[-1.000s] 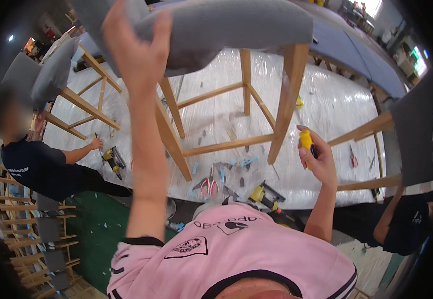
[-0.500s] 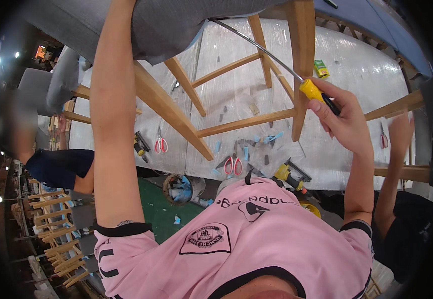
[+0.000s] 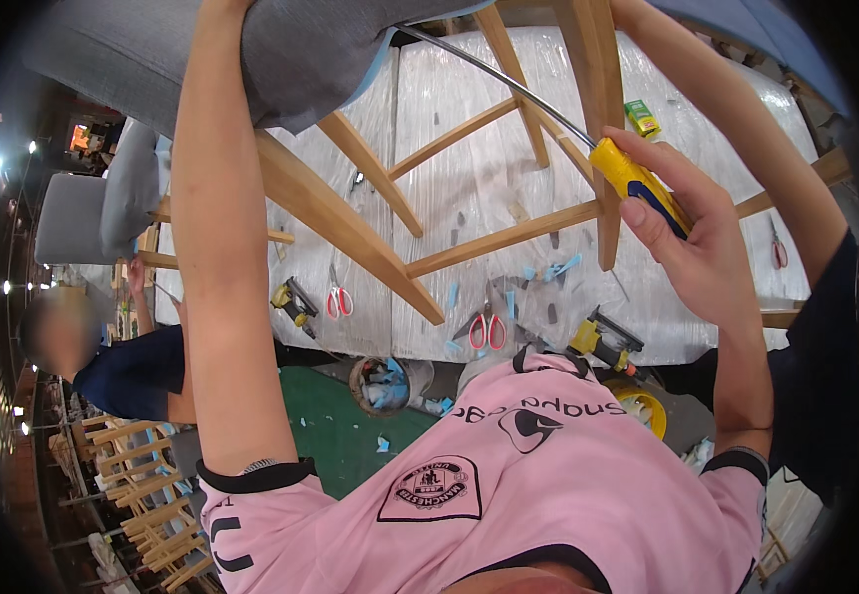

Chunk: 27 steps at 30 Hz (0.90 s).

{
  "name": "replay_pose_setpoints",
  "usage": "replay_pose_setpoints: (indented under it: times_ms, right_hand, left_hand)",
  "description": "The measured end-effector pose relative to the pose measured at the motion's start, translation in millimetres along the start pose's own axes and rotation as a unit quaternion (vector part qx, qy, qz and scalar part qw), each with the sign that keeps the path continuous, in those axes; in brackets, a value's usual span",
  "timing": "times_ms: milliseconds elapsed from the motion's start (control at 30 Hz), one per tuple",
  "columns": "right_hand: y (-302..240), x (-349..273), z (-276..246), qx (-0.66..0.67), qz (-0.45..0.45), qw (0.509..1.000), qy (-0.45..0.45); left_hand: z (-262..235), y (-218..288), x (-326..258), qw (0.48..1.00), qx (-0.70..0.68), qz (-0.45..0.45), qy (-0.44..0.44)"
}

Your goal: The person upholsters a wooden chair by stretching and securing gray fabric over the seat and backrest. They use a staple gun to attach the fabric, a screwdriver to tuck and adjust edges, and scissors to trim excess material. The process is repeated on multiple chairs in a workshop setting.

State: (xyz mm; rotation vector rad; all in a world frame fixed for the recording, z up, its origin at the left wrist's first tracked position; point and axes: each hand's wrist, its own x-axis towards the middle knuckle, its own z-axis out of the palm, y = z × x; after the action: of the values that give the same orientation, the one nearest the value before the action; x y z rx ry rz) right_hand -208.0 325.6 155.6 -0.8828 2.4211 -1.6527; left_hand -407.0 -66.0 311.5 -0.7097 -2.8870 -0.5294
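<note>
Right hand (image 3: 702,233) at 3 o'clock grips yellow-handled screwdriver (image 3: 637,183); left hand's grasp hidden above grey chair seat (image 3: 321,49) at 12.

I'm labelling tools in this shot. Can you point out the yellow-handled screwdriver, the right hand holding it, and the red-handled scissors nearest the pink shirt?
screwdriver (image 3: 637,183): head view, on its yellow and blue handle.
right hand (image 3: 702,247): head view, on the back of the hand.
red-handled scissors (image 3: 489,330): head view, on the red handle loops.
</note>
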Motion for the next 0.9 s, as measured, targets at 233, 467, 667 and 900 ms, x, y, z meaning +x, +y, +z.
replay_pose_setpoints:
  times_ms: [233,467,667,900]
  right_hand:
    - [0.7,17.0,16.4,0.01,-0.062,0.997,0.055]
    - [-36.0,37.0,-5.6,-0.08,0.0,0.997,0.02]
    - [-35.2,50.2,-37.9,-0.298,-0.066,0.952,0.009]
    - [-64.9,50.2,-25.3,-0.33,-0.072,0.941,0.001]
  left_hand:
    - [-0.8,-2.0,9.7,1.0,-0.01,0.014,-0.012]
    - [-3.0,-4.4,10.3,0.999,-0.013,0.025,-0.019]
    - [-3.5,-3.7,8.8,0.999,-0.017,0.046,-0.013]
    - [-5.3,-14.3,-3.8,0.999,-0.02,0.038,0.005]
